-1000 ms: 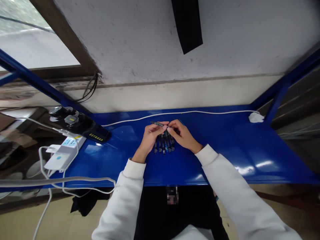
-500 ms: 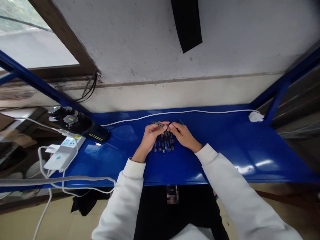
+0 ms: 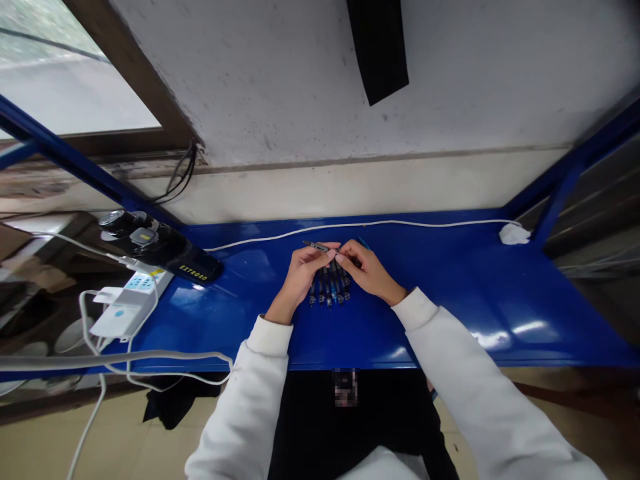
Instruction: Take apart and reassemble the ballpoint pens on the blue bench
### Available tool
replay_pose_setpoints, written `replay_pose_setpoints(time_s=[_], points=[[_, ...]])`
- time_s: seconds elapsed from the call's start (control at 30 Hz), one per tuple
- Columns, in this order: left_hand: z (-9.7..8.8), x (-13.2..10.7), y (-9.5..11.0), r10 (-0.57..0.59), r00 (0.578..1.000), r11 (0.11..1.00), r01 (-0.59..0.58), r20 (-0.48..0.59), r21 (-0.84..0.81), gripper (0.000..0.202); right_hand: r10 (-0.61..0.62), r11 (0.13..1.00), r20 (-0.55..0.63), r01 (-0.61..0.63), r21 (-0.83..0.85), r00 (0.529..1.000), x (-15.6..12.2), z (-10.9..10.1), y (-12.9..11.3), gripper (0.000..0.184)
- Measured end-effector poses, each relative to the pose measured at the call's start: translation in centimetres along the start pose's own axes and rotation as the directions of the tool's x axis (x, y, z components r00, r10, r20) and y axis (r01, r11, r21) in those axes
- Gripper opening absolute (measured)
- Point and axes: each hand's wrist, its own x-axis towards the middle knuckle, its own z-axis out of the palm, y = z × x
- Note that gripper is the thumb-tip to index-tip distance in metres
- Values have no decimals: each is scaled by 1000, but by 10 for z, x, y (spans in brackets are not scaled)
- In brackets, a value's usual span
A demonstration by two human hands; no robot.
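My left hand [image 3: 305, 270] is closed around a slim grey pen [image 3: 317, 247], whose pointed end sticks out to the left past the fingers. My right hand [image 3: 367, 268] is pinched at the pen's other end, its fingertips meeting those of my left hand. Whatever lies between the right fingertips is too small and hidden to make out. Under both hands several dark pens [image 3: 329, 291] lie side by side on the blue table [image 3: 345, 340], their far ends covered by my fingers. A blue pen-like thing [image 3: 363, 243] shows just behind my right hand.
At the left stand a black bottle-shaped device [image 3: 165, 247] with yellow lettering and a white power strip [image 3: 125, 307] with looping cables. A white cord [image 3: 300, 232] runs along the table's back to a crumpled white tissue [image 3: 514, 233]. Blue frame posts [image 3: 555, 193] rise at the sides.
Both hands stay together over the pens. The right fingers have curled slightly further at the pen's end. The whole view has shifted a little.
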Motion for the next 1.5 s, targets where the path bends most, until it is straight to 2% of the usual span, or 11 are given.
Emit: replay_pose_setpoints(time_s=[0.1, 0.27, 0.43, 0.6, 0.77, 0.9, 1.0, 1.2, 1.33, 1.5], points=[[1, 0, 1, -7, 1000, 1000, 7, 20, -1, 26, 17, 999, 37, -15, -40, 999, 1, 0, -1, 48], [1, 0, 1, -5, 1000, 1000, 5, 12, -7, 18, 4, 1000, -19, -4, 13, 1000, 0, 0, -1, 37], [0, -1, 0, -11, 1000, 1000, 11, 25, 11, 26, 0, 999, 19, 0, -52, 1000, 0, 0, 0, 47], [0, 0, 0, -7, 1000, 1000, 7, -4, 17, 24, 3, 1000, -21, -3, -4, 1000, 0, 0, -1, 38], [0, -1, 1, -14, 1000, 1000, 14, 15, 8, 26, 23, 998, 24, -22, -62, 999, 0, -1, -3, 51], [-1, 0, -1, -10, 1000, 1000, 10, 9, 17, 24, 12, 1000, -11, -12, -3, 1000, -1, 0, -2, 36], [-2, 0, -2, -8, 1000, 1000, 8, 5, 23, 25, -3, 1000, -31, 3, 5, 1000, -1, 1, -1, 35], [-3, 0, -2, -14, 1000, 999, 14, 17, 29, 30, 22, 998, 48, -19, -59, 999, 2, -1, -2, 50], [-1, -1, -2, 8, 1000, 1000, -8, -2, 29, 32, 24, 999, 2, -24, -42, 1000, 2, 0, -3, 42], [2, 1, 0, 13, 1000, 1000, -13, -23, -12, 45, 7, 1000, -18, -7, -22, 1000, 0, 2, 0, 31]])
